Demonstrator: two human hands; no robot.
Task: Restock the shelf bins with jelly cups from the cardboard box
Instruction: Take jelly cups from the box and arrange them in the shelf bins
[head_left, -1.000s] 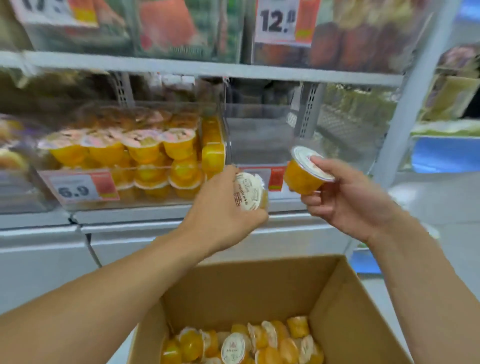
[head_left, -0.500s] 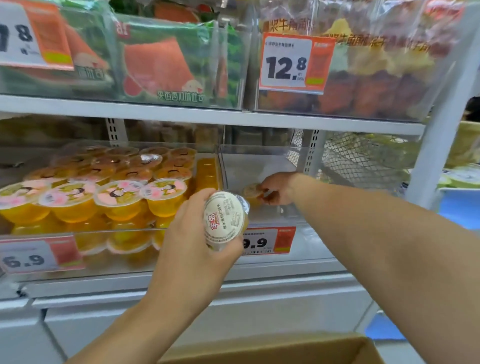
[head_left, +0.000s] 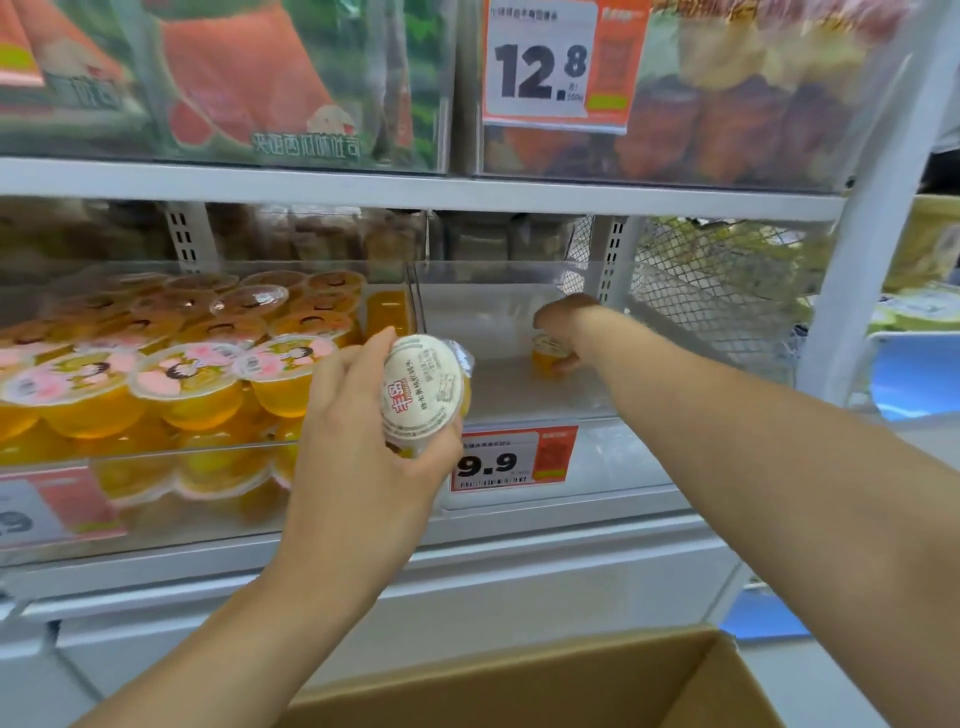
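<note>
Head view, progress: barely begun for the right-hand bin (head_left: 519, 291), clear-walled and bare but for one jelly cup (head_left: 545, 352) being set on its floor near the back; most of the filling judged still to come.
Head view, neighbour bin (head_left: 208, 452): already heaped with yellow cups.
Head view, right hand (head_left: 563, 325): reached deep into the bin, grip closed around that cup, not yet let go.
Head view, left hand (head_left: 363, 441): raised in front of the shelf, grip wrapped around a second cup (head_left: 423, 392), waiting its turn.
Head view, cardboard box (head_left: 597, 686): only the rim visible at the bottom edge; contents hidden.
Head view, look of the cup: small, round, yellow-orange jelly under a white printed foil lid, lid tilted toward the camera.
</note>
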